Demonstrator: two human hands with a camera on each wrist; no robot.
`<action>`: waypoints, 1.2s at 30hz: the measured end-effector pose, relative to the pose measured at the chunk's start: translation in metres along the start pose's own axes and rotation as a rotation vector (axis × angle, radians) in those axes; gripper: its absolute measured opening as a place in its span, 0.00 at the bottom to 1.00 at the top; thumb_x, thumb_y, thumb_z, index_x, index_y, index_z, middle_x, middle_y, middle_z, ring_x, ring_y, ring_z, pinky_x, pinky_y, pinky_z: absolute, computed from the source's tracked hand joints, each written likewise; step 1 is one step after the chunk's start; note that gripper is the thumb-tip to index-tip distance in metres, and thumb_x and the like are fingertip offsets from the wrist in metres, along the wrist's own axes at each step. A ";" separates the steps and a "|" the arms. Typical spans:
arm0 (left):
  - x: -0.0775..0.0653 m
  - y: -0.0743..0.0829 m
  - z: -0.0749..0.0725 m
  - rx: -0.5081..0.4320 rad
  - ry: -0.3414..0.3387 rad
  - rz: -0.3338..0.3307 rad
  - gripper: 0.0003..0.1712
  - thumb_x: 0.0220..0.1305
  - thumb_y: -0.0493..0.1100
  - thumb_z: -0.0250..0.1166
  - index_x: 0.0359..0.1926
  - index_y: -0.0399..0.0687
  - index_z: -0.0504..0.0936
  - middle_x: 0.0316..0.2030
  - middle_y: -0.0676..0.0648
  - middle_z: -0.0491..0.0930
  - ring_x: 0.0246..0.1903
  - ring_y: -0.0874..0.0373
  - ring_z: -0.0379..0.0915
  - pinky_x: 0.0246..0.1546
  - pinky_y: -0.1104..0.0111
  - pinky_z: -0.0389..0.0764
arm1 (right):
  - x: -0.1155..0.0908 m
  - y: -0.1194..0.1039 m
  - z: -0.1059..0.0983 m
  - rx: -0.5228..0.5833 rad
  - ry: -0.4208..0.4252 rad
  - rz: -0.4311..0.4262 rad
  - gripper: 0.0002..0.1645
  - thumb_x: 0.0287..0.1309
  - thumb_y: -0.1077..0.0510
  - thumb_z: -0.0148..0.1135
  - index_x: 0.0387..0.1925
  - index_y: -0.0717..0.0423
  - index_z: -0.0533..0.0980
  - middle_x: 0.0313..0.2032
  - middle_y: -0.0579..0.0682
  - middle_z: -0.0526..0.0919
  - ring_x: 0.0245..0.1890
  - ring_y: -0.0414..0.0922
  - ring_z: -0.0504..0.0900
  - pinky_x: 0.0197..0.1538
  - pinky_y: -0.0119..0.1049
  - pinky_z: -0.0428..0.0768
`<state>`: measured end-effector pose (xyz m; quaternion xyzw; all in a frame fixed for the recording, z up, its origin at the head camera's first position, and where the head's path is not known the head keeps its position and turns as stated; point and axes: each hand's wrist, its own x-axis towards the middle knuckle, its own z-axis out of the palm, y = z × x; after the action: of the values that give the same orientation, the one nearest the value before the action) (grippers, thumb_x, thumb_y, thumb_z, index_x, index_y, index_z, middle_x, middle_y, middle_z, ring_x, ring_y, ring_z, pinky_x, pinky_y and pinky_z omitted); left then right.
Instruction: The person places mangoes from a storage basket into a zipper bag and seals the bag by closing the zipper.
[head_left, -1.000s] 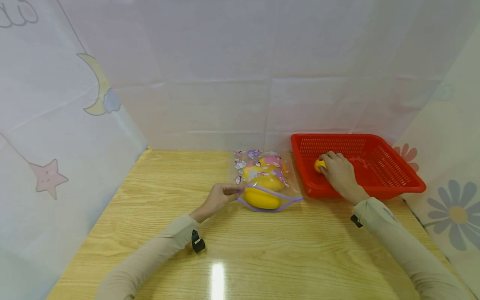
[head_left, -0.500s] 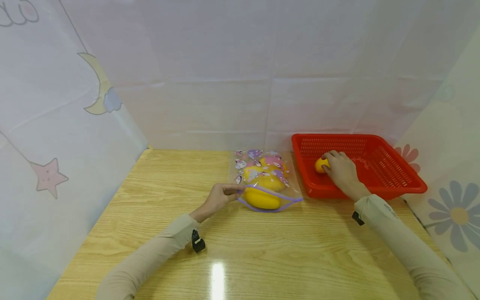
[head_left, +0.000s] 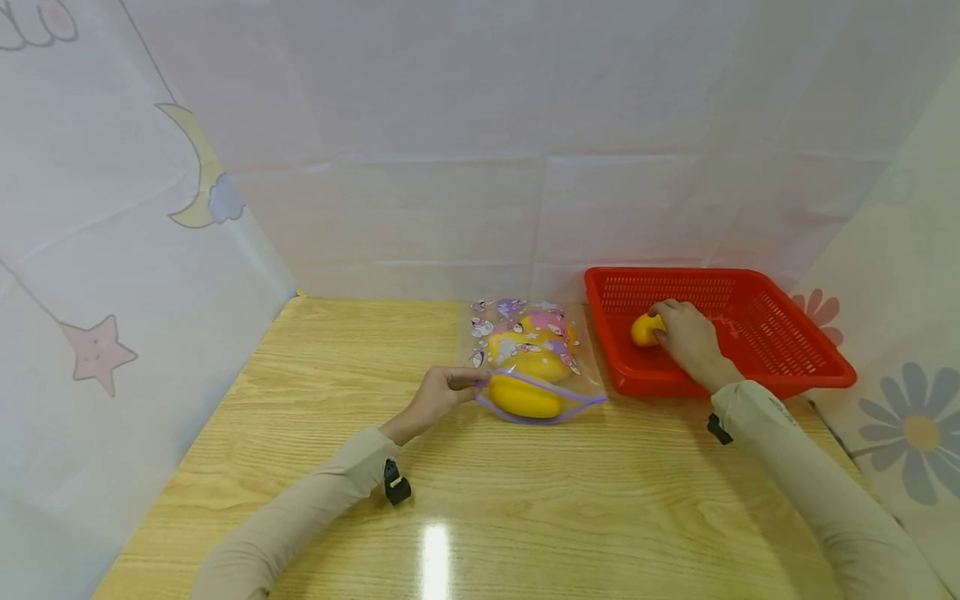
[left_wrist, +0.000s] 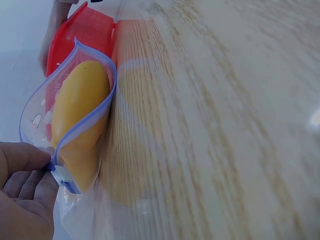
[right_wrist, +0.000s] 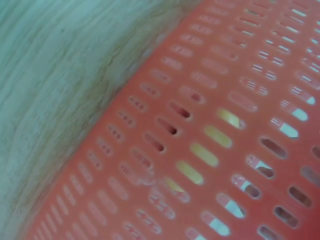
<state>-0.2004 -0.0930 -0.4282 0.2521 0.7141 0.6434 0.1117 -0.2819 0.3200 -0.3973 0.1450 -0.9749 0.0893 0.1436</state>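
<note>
A clear zip bag [head_left: 588,400] with a purple mouth and pink-purple cartoon print lies on the table, holding several yellow mangoes. One bagged mango [left_wrist: 82,97] shows at the parted mouth in the left wrist view. The left hand [head_left: 438,398] pinches the left corner of the mouth between thumb and fingers, by the zip slider [left_wrist: 65,180]. Inside the red basket [head_left: 735,385], the right hand [head_left: 686,337] grips a yellow mango [head_left: 643,331] by its right side. In the right wrist view the basket wall hides that hand, with yellow [right_wrist: 205,154] showing through its slots.
The slotted basket stands at the back right, close beside the bag. A wooden table [head_left: 525,508] spreads in front of both. Printed pale sheets [head_left: 420,167] rise behind it and on both sides.
The right hand and the mango in it have shifted slightly right within the basket, and more of the mango shows. The left hand and the bag have stayed in place.
</note>
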 end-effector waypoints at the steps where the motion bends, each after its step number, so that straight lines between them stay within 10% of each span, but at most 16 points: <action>1: 0.000 0.000 0.000 -0.001 0.001 0.001 0.16 0.57 0.25 0.55 0.48 0.27 0.73 0.48 0.31 0.72 0.49 0.37 0.67 0.46 0.62 0.75 | 0.000 0.001 0.000 0.004 -0.007 0.003 0.20 0.44 0.67 0.65 0.43 0.64 0.73 0.45 0.63 0.73 0.45 0.61 0.69 0.39 0.57 0.74; 36: 0.001 -0.001 -0.001 -0.006 -0.002 0.009 0.16 0.57 0.24 0.54 0.48 0.26 0.73 0.48 0.30 0.71 0.49 0.37 0.67 0.46 0.57 0.75 | 0.009 0.020 0.011 0.075 -0.250 0.089 0.32 0.46 0.61 0.65 0.53 0.67 0.64 0.51 0.67 0.68 0.48 0.65 0.66 0.47 0.62 0.67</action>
<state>-0.2015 -0.0934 -0.4291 0.2558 0.7110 0.6456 0.1102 -0.2991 0.3343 -0.4074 0.1170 -0.9866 0.1130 0.0112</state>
